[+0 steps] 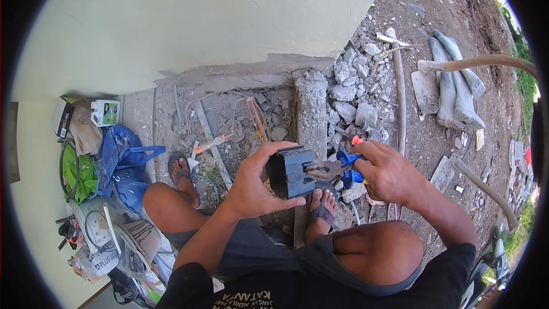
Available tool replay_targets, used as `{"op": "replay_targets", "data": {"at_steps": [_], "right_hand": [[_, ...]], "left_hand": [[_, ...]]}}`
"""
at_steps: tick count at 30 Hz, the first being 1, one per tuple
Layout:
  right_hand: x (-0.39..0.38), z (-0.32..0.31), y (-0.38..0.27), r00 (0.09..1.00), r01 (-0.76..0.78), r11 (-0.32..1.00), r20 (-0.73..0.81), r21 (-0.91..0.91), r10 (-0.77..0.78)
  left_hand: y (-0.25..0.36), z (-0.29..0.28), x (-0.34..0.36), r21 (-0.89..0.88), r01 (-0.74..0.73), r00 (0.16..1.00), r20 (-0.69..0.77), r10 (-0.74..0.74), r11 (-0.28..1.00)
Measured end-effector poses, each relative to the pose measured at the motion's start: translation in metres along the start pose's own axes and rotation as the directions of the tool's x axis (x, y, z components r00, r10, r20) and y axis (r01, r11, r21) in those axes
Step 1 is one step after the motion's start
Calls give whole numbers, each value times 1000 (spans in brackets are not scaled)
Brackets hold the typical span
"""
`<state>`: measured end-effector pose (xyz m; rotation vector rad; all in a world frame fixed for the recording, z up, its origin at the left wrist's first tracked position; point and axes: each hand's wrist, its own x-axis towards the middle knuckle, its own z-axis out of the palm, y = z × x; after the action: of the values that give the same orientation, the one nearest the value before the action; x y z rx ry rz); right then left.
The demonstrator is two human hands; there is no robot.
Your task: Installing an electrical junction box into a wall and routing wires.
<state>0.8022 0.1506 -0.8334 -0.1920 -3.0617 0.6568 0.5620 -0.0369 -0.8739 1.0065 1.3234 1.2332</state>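
Rubble [366, 115] lies right of the concrete curb [311, 109]; black box [286, 173] — above the curb's left edge — is gripped in a wide-cupped left hand [251, 182]; right hand [389, 174] wraps blue-handled pliers [331, 168], jaws at the box.

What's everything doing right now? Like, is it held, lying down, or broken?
Dark box: held up in the left hand.
Pliers: held in the right hand, nose at the box; how wide open, hard to tell.
Boots: lying down.
Blue bag: crumpled.
Sandals: worn.
Concrete rubble: broken, heaped.
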Motion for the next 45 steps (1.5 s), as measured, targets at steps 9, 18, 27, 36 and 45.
{"op": "replay_targets", "data": {"at_steps": [9,18,27,36,45], "right_hand": [[-1,2,-3,999,-44,964,-18,-260,41],[-1,-6,0,1000,3,991,-9,-132,-4],[-4,-6,-3,998,-55,968,-35,-245,48],[-4,-8,-1,1000,-10,985,-23,-172,6],[-4,-2,3,997,-7,971,-83,-239,-13]], "left_hand": [[8,14,-2,-744,559,742,252,-621,366],[-8,-3,4,90,-29,999,25,27,996],[-13,19,-2,-368,112,993,-2,-122,923],[-12,-2,5,94,-130,992,18,128,987],[-11,12,0,-173,40,999,-24,-44,984]]}}
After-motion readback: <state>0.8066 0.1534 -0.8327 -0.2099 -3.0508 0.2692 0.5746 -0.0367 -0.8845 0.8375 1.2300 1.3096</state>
